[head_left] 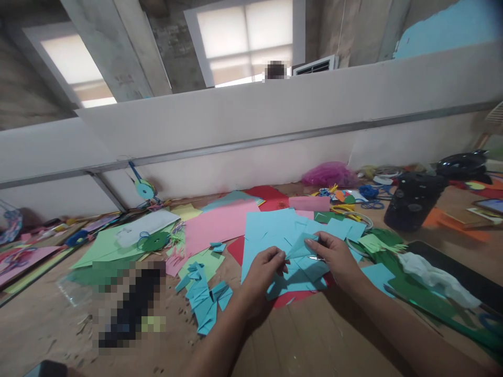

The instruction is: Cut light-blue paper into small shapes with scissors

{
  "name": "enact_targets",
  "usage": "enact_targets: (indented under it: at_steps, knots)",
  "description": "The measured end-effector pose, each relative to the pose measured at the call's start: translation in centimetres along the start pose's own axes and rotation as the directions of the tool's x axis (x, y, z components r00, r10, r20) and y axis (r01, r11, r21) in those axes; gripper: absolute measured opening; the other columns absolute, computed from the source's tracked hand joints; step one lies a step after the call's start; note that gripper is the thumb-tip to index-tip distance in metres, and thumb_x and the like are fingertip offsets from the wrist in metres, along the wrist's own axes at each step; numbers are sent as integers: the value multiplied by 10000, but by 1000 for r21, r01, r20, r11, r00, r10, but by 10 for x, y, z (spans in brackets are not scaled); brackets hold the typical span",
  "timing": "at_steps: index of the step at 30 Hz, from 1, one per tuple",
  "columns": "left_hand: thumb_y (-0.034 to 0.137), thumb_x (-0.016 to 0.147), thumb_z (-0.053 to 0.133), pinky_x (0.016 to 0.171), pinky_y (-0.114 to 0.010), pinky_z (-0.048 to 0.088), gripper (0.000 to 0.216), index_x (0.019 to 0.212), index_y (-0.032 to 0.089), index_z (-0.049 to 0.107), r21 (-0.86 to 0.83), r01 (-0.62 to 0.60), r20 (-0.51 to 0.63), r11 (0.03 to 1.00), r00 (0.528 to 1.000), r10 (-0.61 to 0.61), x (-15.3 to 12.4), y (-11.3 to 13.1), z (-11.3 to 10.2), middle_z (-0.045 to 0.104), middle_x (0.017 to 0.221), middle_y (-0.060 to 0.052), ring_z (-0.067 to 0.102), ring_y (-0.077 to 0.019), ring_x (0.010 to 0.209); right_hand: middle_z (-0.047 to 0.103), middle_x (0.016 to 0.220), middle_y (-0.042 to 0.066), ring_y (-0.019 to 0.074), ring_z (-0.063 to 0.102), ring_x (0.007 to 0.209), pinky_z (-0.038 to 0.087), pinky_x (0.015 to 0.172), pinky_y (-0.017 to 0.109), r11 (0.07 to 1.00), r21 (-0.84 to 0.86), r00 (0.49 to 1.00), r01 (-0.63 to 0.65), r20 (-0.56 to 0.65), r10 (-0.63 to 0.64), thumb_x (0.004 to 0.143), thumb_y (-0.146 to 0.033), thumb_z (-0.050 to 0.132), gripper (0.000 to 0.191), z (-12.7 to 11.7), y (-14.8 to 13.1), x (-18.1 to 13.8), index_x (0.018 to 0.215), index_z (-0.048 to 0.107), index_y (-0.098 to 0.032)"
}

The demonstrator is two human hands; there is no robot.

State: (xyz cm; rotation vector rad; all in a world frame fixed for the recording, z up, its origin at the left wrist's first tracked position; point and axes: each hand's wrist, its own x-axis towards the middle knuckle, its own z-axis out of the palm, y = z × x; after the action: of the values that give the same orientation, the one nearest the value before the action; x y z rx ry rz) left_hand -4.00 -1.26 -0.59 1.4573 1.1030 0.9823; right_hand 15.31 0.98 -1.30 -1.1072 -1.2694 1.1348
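Note:
Between both hands is a small piece of blue paper [301, 247], folded to a point and raised over the table. My left hand [269, 267] pinches its left corner between thumb and fingers. At the upper right edge my right hand [328, 251] grips it the same way. Beneath lie a large blue sheet [259, 230] and several cut blue pieces, on top of red paper [293, 299]. To the left of my left forearm is a loose heap of folded blue paper pieces [202, 298].
Pink paper [212, 222] and green sheets [102, 246] spread behind and left. A black cup [412, 201] stands at the right, near a crumpled white tissue [440, 280]. A purple mesh bag [330, 174] rests against the white partition [243, 125]. A person's head shows beyond it.

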Motion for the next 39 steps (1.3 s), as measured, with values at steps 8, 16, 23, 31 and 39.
enact_targets:
  at_steps: [8,16,23,31,39]
  knots:
    - [469,811,581,627,-255,376,290,779,182,615,70,-23,-32,997,999,25,0,0,1,617,715,-22,521,-149,672,421,587,-51,130,373,567,303,544,256,994,-97,998,55,24,-53,755,-525,652,364,0,-2,-3,646,515,-206]
    - [393,765,601,601,-261,360,231,697,175,571,69,-4,-91,998,996,10,3,-1,6,552,609,10,495,-144,608,423,574,-54,126,388,548,322,537,255,1000,-2,1000,17,9,-17,720,-528,682,371,5,-7,-4,638,511,-209]
    - [416,756,622,607,-255,361,252,695,179,562,-25,33,-108,999,994,-36,0,-3,11,543,618,16,487,-136,610,627,620,8,145,495,556,397,556,281,989,30,982,-146,127,141,593,-512,783,371,13,-2,-9,690,655,-177]
    - [488,784,620,628,-254,370,323,698,179,584,-110,68,-18,992,997,-71,-2,1,12,592,648,-12,496,-131,624,649,589,6,144,498,539,375,547,285,986,64,984,-155,95,148,611,-456,788,305,10,4,-8,628,662,-179]
    - [515,809,613,623,-246,384,362,804,154,648,-240,152,90,959,987,-134,-5,-3,8,614,717,-33,517,-116,635,629,574,2,139,476,551,361,569,284,986,60,984,-154,103,147,629,-435,775,293,9,-1,-8,618,652,-169]
